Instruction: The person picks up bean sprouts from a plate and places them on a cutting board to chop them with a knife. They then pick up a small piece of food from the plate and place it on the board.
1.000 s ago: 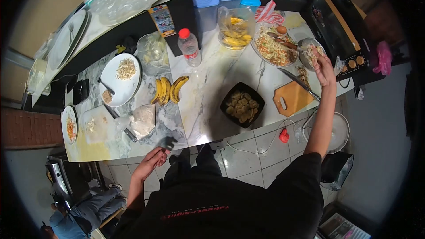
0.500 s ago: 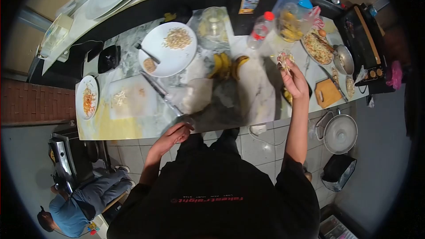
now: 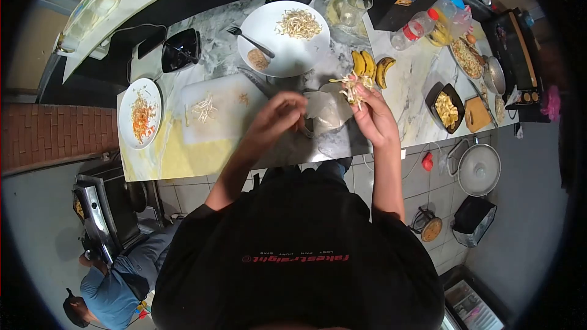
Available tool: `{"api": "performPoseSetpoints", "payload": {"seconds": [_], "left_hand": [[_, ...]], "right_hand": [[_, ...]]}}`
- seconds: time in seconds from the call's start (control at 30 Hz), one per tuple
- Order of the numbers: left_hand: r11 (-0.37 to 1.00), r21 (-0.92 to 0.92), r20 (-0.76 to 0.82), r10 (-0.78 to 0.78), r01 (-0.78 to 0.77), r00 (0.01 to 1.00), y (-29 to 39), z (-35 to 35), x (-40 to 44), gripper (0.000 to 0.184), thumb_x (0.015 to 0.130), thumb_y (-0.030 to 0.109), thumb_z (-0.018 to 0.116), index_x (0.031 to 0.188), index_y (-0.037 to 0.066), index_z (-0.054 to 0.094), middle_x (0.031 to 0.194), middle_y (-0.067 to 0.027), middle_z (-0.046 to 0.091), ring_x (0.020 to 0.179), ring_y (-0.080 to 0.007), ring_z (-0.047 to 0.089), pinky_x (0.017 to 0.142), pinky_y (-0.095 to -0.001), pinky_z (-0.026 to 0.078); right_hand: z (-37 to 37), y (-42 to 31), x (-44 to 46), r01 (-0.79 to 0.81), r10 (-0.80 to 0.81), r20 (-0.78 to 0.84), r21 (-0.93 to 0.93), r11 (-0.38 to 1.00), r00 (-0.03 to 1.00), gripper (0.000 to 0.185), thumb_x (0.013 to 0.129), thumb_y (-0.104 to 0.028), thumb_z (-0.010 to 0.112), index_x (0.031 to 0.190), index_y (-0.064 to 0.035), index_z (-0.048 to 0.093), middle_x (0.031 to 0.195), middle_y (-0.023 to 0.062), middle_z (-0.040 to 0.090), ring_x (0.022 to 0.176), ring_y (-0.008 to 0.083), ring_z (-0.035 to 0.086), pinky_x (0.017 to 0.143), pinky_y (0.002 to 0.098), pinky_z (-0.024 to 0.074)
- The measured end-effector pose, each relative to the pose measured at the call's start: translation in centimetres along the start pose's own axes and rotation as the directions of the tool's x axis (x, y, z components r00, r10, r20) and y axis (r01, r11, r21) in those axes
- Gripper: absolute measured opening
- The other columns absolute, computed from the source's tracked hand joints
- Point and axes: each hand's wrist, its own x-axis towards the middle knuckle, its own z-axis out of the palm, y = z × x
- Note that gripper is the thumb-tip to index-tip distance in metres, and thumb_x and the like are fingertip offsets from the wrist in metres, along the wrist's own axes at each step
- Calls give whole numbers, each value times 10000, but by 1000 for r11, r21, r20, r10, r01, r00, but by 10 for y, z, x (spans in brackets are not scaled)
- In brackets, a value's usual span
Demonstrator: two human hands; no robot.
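Right hand (image 3: 374, 116) raised, pinching sprouts (image 3: 354, 90) | left hand (image 3: 280, 117) over counter (image 3: 160, 162), fingers half-curled

The countertop (image 3: 416, 104) is white marble with grey veining, yellow toward one end; the bananas (image 3: 364, 64) are yellow with brown-black marks; the bottle (image 3: 413, 30) is clear with a red cap; the cutting board (image 3: 211, 110) is whitish; the shirt (image 3: 299, 263) is black with red lettering.

The right hand (image 3: 375, 117) pinches bean sprouts (image 3: 354, 90); the left hand (image 3: 278, 119) hovers, blurred, near the knife (image 3: 254, 81).
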Motion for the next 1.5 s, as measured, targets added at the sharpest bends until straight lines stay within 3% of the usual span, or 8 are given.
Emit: {"api": "performPoseSetpoints", "payload": {"seconds": [0.1, 0.4, 0.73, 0.93, 1.0, 1.2, 1.43, 1.5], "left_hand": [[994, -112, -163, -31, 13, 986, 6, 13, 15, 322, 1070, 124, 556, 1382, 46, 541, 1274, -76, 626, 1099, -150, 640, 951, -286, 485], [975, -210, -113, -97, 72, 989, -8, 30, 18, 385, 1086, 125, 506, 1452, 6, 502, 1337, -116, 635, 1181, -203, 649, 1026, -330, 489], [971, -226, -140, -107, 74, 984, -11, 41, 8, 369, 1080, 125, 504, 1429, 5, 515, 1283, -110, 651, 1153, -203, 653, 1019, -336, 497], [978, -156, -142, -165, 142, 976, -28, 50, 11, 333, 1076, 191, 519, 1364, 27, 554, 1256, -108, 640, 1108, -206, 644, 1020, -369, 489], [974, -101, -89, -211, 201, 974, -38, 64, 19, 299, 1073, 211, 523, 1301, 27, 581, 1212, -101, 637, 1090, -207, 637, 1023, -380, 487], [965, -73, 14, -251, 251, 968, -76, 135, 52, 288, 1081, 215, 506, 1237, -7, 600, 1170, -100, 643, 1047, -219, 630, 962, -379, 487], [903, -248, -168, -395, 350, 903, -105, 209, 69, 301, 1091, 230, 530, 1285, 4, 570, 1189, -114, 655, 1012, -190, 678, 928, -314, 527], [898, -262, -212, -412, 354, 886, -113, 219, 62, 303, 1089, 235, 534, 1287, 8, 567, 1188, -111, 653, 1014, -191, 675, 927, -314, 526]], "right_hand": [[16, 5, -1, 4, -2, 23, -57, 998, 1000, 308, 1013, -94, 659, 1293, 30, 628, 1167, 79, 718, 1019, 106, 685, 867, 236, 559], [39, 0, -20, 90, -79, 45, -404, 910, 996, 297, 986, -94, 715, 1240, 53, 672, 1081, 75, 733, 878, 94, 646, 791, 261, 527], [24, -1, -30, 52, -37, 45, -386, 921, 998, 308, 986, -98, 712, 1256, 43, 669, 1102, 74, 727, 902, 98, 651, 813, 256, 529], [-51, -36, -56, 33, -41, -107, -75, 997, 993, 341, 1006, -105, 673, 1303, 56, 628, 1140, 89, 723, 967, 126, 685, 869, 252, 556], [-109, -73, -79, 102, -102, 11, 7, 995, 995, 354, 1018, -98, 646, 1325, 74, 602, 1207, 111, 707, 1001, 125, 684, 852, 239, 563], [-264, -261, -127, 373, -425, -346, -208, 904, 837, 334, 1001, -62, 639, 1313, 51, 601, 1259, 112, 674, 1065, 162, 672, 860, 256, 586], [-472, -516, -75, 309, -488, -633, -379, 872, 600, 224, 1017, -35, 593, 1215, 63, 629, 1164, 101, 665, 1003, 210, 685, 801, 261, 639], [-553, -591, -47, 285, -505, -543, -441, 851, 671, 233, 1001, -80, 642, 1203, 37, 639, 1126, 100, 663, 976, 218, 681, 775, 270, 638]]}}
